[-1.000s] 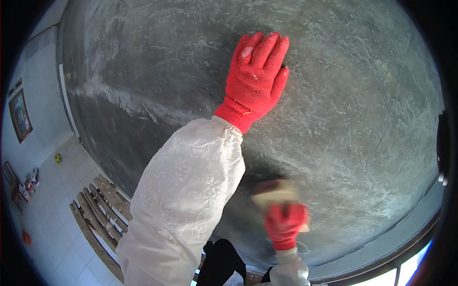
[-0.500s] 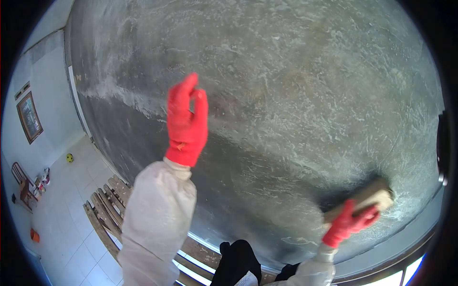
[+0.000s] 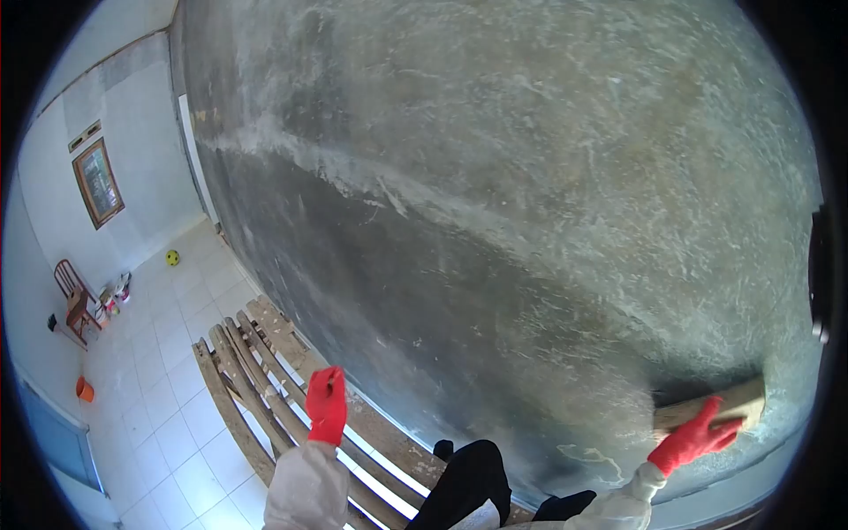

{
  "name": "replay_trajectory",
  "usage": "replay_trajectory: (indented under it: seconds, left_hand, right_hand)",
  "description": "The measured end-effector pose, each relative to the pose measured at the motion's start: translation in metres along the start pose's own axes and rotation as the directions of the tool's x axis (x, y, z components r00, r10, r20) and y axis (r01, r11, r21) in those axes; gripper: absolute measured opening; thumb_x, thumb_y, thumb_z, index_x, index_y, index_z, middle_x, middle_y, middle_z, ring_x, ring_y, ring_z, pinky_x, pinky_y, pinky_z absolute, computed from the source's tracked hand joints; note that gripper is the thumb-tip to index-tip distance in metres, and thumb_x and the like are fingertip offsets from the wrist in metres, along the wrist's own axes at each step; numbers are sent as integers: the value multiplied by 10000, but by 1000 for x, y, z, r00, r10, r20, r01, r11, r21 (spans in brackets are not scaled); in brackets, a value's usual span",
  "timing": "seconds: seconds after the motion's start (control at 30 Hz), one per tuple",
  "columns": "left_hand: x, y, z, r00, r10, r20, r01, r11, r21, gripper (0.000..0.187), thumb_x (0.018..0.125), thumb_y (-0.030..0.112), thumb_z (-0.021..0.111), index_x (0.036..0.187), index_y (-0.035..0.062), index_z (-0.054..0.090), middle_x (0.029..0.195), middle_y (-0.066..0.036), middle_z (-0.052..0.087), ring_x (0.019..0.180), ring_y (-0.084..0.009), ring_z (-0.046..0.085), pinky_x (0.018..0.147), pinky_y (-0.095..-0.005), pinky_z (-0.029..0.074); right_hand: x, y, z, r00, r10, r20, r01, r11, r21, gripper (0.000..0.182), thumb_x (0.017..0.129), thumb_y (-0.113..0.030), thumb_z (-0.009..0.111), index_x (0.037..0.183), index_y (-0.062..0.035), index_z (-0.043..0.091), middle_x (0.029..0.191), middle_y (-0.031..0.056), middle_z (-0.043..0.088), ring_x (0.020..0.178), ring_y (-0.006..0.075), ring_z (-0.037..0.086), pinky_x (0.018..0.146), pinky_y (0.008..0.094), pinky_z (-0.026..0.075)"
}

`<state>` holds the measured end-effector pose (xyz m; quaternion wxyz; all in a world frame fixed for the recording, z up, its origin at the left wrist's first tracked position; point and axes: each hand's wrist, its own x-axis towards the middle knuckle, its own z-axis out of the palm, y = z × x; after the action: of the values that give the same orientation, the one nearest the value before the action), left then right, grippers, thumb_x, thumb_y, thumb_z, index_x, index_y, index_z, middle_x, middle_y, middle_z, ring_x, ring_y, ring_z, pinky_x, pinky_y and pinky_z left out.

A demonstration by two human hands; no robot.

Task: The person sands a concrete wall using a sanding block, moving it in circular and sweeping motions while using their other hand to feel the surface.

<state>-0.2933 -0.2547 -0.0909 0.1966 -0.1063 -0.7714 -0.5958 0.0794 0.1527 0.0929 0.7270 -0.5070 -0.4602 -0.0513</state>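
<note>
My right hand (image 3: pixel 693 439), in a red glove, grips a long wooden float (image 3: pixel 714 406) at the lower right. The float lies against the grey plastered wall (image 3: pixel 495 194), with a dark shadow along its upper edge. My left hand (image 3: pixel 327 402), also gloved in red, is raised above the wooden slats (image 3: pixel 256 389) at the lower middle. Its fingers are curled in, and whether anything is inside them is hidden. Dark-clad knees show between my two forearms.
On the left, a tiled floor (image 3: pixel 177 424) holds a chair (image 3: pixel 75 300), a yellow ball (image 3: pixel 172 257), an orange bucket (image 3: pixel 84 389) and small items by the white wall. A framed window (image 3: pixel 98 183) is set in that wall.
My left hand has dropped from in front of the wall to above the slats, its fingers now curled. My right hand and the float have moved right and slightly down. The view has shifted.
</note>
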Motion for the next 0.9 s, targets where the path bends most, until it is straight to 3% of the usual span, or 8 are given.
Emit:
replay_trajectory:
  seconds: [0.03, 0.13, 0.2, 0.3, 0.4, 0.53, 0.7, 0.9]
  left_hand:
    - [-16, -26, -16, 1000, -9, -23, 10, 998, 64, 141, 923, 147, 640, 1021, 51, 672, 921, -64, 613, 738, -167, 571, 690, -303, 472]
    - [-69, -62, -37, 987, -143, -75, 153, 975, 160, 185, 924, 177, 641, 1072, 67, 658, 950, -68, 602, 731, -162, 568, 695, -302, 477]
    - [-92, -74, -45, 981, -181, -71, 193, 951, 240, 228, 921, 199, 641, 1113, 77, 643, 962, -72, 599, 727, -171, 570, 690, -315, 486]
    - [-116, -85, -53, 984, -180, -14, 176, 939, 295, 271, 911, 210, 636, 1151, 84, 625, 979, -82, 600, 733, -198, 584, 685, -347, 497]
    - [-130, -107, -66, 993, -94, 74, 58, 920, 387, 331, 902, 216, 629, 1200, 75, 601, 1037, -102, 599, 790, -250, 609, 692, -366, 499]
    - [-150, -133, -88, 968, -193, 160, 104, 890, 443, 426, 872, 202, 655, 1257, 48, 559, 1073, -153, 594, 924, -302, 600, 810, -405, 492]
    - [-164, -152, -84, 983, -21, 182, -75, 858, 509, 447, 812, 122, 655, 1242, 43, 559, 1113, -195, 582, 1030, -381, 554, 887, -465, 458]
    - [-163, -143, -77, 993, -34, 110, -30, 848, 530, 392, 818, 96, 627, 1203, 52, 568, 1091, -191, 570, 1001, -390, 561, 856, -464, 467]
  right_hand:
    - [1, -23, -5, 967, 250, 53, -254, 960, 117, 848, 831, -420, 741, 1509, -106, 340, 1531, 224, 237, 1340, 384, 372, 1068, 452, 364]
    - [-38, -10, 14, 939, -345, -9, 340, 929, -145, 868, 789, -398, 786, 1494, -103, 374, 1486, 252, 306, 1335, 411, 373, 1036, 492, 392]
    - [-108, -64, 23, 831, -555, 48, 542, 826, 154, 811, 704, -288, 824, 1428, -143, 487, 1455, 265, 356, 1256, 505, 428, 981, 573, 413]
    - [-195, -86, 25, 315, -804, 504, 762, 531, 371, 751, 598, -199, 805, 1309, -186, 562, 1357, 274, 413, 1177, 475, 488, 961, 579, 424]
    - [-211, -94, 20, 279, -875, 395, 757, 454, 470, 706, 546, -188, 806, 1216, -241, 590, 1269, 236, 442, 1162, 426, 485, 932, 557, 429]
    - [-142, -91, 11, 768, -589, 252, 578, 806, 124, 924, 591, -178, 835, 1438, -198, 466, 1439, 288, 340, 1257, 492, 419, 986, 566, 412]
    - [-71, -68, 22, 998, -52, 20, 51, 996, 74, 867, 748, -270, 818, 1492, -151, 390, 1499, 277, 261, 1344, 418, 355, 1044, 483, 385]
    - [-188, -125, 24, 570, -749, 337, 745, 645, 172, 706, 597, -243, 812, 1255, -169, 568, 1292, 244, 438, 1130, 473, 488, 931, 583, 428]
